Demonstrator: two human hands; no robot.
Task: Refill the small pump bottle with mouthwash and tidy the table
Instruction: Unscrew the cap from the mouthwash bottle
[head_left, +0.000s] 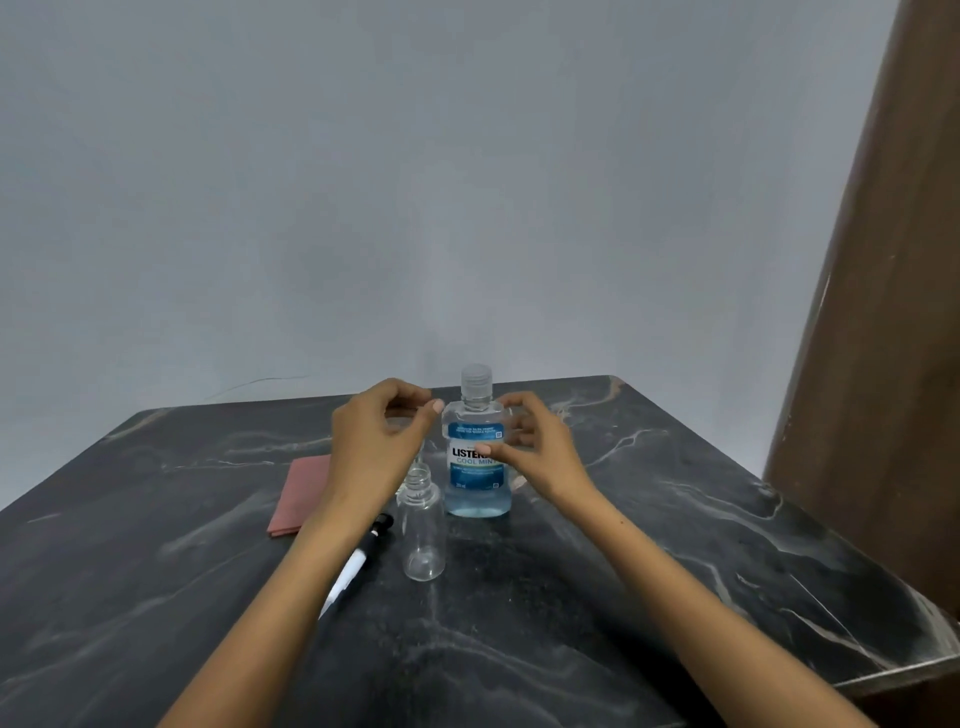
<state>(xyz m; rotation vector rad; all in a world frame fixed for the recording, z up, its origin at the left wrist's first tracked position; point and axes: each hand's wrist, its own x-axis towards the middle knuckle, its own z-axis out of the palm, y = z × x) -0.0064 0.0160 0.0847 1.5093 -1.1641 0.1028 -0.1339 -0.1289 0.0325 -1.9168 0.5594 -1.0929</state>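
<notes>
The mouthwash bottle (476, 488), clear with blue liquid, a blue label and a clear cap, stands upright mid-table. My right hand (540, 447) grips it from the right, thumb on the label and fingers round the back. The small clear pump bottle (422, 535) stands empty and uncapped just in front and to the left. Above it, my left hand (376, 441) has its fingers curled around what looks like the clear pump head (401, 420). A thin tube hangs below it.
A black and white marker (358, 561) lies left of the small bottle, partly under my left forearm. A folded reddish cloth (300, 493) lies further left. The dark marble table (649, 519) ends at a wall behind and a brown panel (883, 312) on the right.
</notes>
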